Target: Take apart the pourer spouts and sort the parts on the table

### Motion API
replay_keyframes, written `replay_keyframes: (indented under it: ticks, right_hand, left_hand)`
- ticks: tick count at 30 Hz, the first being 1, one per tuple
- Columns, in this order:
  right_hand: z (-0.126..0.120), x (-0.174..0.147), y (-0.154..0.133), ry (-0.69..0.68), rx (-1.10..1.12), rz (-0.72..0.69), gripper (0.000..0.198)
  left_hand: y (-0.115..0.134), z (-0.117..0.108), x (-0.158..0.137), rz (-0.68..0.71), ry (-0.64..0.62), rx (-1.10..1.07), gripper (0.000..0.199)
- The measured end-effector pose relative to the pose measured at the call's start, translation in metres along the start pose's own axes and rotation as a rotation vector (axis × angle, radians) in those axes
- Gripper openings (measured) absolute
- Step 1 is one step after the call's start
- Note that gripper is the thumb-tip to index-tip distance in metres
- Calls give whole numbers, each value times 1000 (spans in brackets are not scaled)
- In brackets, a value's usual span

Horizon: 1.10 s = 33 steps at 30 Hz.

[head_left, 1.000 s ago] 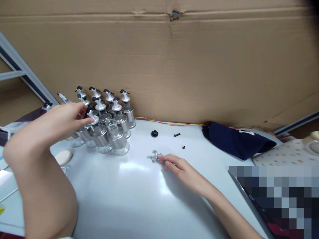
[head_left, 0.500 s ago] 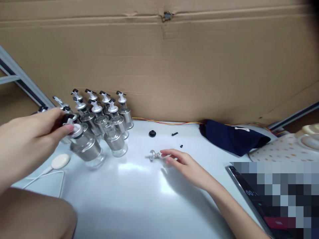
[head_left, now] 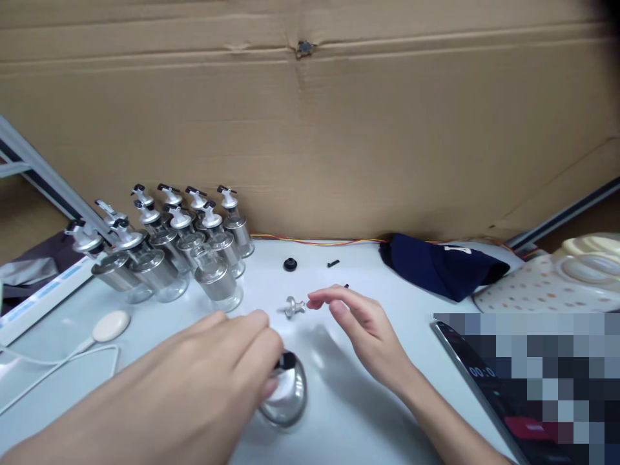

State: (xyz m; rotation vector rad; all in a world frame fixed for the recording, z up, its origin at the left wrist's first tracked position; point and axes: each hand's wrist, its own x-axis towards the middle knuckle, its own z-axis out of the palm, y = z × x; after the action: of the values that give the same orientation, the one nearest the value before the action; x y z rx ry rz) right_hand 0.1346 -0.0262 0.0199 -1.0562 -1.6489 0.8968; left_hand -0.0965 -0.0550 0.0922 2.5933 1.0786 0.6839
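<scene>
My left hand (head_left: pixel 208 374) grips a glass oil bottle (head_left: pixel 294 397) by its spout top, low in the middle of the view; the fingers hide most of the top. My right hand (head_left: pixel 371 332) is open, fingers apart, with nothing in it. Just left of its fingertips lies a silver pour spout (head_left: pixel 292 307) on its side. Behind that spout are a black round stopper (head_left: pixel 290 264) and a short black strip (head_left: pixel 333 263). A tiny black piece (head_left: pixel 346 286) shows just behind my right hand.
Several spout-topped bottles (head_left: pixel 162 274) stand at the left, with a bottle lacking a spout (head_left: pixel 217 287) in front. A white round charger (head_left: pixel 111 326) with cable lies nearby. A navy cap (head_left: pixel 436 265), a phone (head_left: pixel 477 378) and a dotted container (head_left: pixel 527 290) are at the right.
My left hand has brought the bottle from the group at the left to the near middle of the table. My right hand stays open beside the silver spout.
</scene>
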Motion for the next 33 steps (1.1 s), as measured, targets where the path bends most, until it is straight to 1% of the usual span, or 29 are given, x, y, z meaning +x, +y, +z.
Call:
replay_keyframes:
  ticks: [1,2,4,5,7,8,9,10,11,13,14,15,16,18,19,21,23,28,31,33]
  right_hand:
    - [0,-2,-1,-14,16,-56,35]
    - [-1,-4,-2,-37,35,-106,37]
    - [-2,-7,-2,-93,70,-151,39]
    - [-2,-8,-1,-98,87,-139,41]
    - [-3,-8,2,-26,127,-65,44]
    - [-3,-7,4,44,146,-18,45]
    - [-3,-6,6,122,162,21,44]
    - [-3,-5,7,205,172,43,42]
    - [-3,-4,9,287,170,41,38]
    - [-2,-4,13,432,128,-47,33]
    - [-2,-4,15,478,90,-120,34]
    - [-2,-6,16,493,47,-196,38]
    - [-2,-7,17,481,4,-266,42]
    - [-2,-9,16,419,-71,-358,44]
    - [-1,-10,16,396,-99,-387,41]
    - [-1,-10,12,393,-147,-432,36]
    - [0,-10,8,400,-181,-464,34]
    - [-2,-11,0,324,-214,-550,28]
    - [-1,-13,-3,295,-233,-599,26]
    - [3,-14,-4,283,-229,-565,23]
  left_hand:
    - [5,3,9,47,-88,37,9]
    - [11,5,18,90,-147,73,13]
    - [20,12,39,179,-205,73,16]
    - [22,17,50,208,-224,26,17]
    - [21,34,67,243,-237,-171,17]
    - [19,46,73,252,-225,-314,15]
    - [15,58,78,258,-178,-480,11]
    - [10,71,80,252,-123,-644,12]
    - [6,84,81,213,-78,-789,19]
    - [1,106,78,120,10,-992,33]
    - [0,115,76,99,33,-1054,38]
    - [0,121,73,105,55,-1088,40]
    - [0,125,71,132,73,-1102,41]
    - [2,130,67,202,115,-1094,40]
    - [3,130,65,220,143,-1083,39]
    - [4,130,65,209,173,-1073,40]
    - [4,129,66,205,174,-1061,40]
    - [-1,131,68,335,191,-937,36]
    - [-5,136,67,324,221,-910,37]
    - [-6,138,67,313,237,-906,40]
